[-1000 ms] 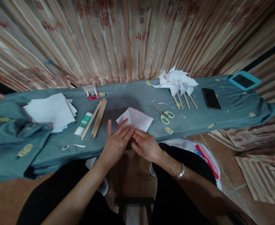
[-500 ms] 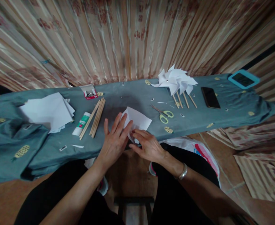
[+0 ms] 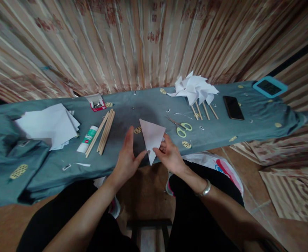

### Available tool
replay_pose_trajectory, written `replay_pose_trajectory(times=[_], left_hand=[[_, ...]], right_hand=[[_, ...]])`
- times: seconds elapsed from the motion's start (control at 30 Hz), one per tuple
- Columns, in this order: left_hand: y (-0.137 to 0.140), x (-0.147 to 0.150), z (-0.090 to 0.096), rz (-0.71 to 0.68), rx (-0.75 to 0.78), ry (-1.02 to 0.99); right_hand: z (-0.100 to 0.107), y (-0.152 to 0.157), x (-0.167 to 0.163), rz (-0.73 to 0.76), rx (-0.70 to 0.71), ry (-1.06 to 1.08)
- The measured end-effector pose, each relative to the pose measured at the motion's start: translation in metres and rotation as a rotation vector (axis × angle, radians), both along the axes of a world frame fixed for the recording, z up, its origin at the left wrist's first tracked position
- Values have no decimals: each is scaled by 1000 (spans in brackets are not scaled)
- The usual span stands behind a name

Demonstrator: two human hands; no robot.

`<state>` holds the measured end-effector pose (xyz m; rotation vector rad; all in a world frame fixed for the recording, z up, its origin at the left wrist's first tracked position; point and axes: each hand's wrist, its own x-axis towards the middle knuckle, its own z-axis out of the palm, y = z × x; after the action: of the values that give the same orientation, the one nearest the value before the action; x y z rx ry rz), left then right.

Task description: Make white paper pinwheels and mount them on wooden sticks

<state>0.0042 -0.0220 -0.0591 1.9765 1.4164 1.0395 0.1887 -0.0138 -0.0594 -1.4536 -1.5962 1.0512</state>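
Observation:
A piece of white paper [image 3: 153, 134], folded to a triangular shape, is at the near edge of the table with one point toward me. My right hand [image 3: 171, 154] pinches its right side between thumb and fingers. To the left of the paper is my left hand [image 3: 127, 154], open, its fingers pointing away from me and its thumb tip close to the paper's edge; I cannot tell if it touches. Green-handled scissors [image 3: 181, 126] lie to the right of the paper. Left of my hands are wooden sticks [image 3: 106, 133] and a glue stick [image 3: 87, 139].
White paper pinwheels [image 3: 194, 89] on sticks lie at the back right, near a phone [image 3: 233, 107] and a blue-framed digital clock [image 3: 270, 87]. A stack of white paper [image 3: 48, 126] and a small red-and-white box [image 3: 97, 104] of metal pins are at the left. Paper scraps lie about.
My left hand has come off the paper and moved slightly left. The paper, opened out before, is now a folded triangle turned point-down, held by my right hand.

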Motion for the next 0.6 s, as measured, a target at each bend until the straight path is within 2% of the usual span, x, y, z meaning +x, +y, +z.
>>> replay_pose_trajectory(times=[0.07,0.13,0.23,0.3,0.37,0.47,0.53,0.6], left_hand=[[5,3,-8,44,-189,-254],[11,6,-8,117,-362,-480],[19,10,6,221,-504,-796],[23,11,17,199,-589,-972],[26,13,26,200,-661,-1069],[29,15,32,293,-725,-1138],[29,17,34,358,-742,-1162],[29,18,36,373,-748,-1173]], right_hand=[[-6,4,1,-24,-68,114],[-7,4,1,-28,-117,204],[0,-2,0,26,-137,260],[6,-6,-1,82,-127,228],[12,-10,1,138,-102,138],[19,-9,8,197,-23,-24],[24,-4,17,202,37,-31],[27,5,29,137,85,29]])
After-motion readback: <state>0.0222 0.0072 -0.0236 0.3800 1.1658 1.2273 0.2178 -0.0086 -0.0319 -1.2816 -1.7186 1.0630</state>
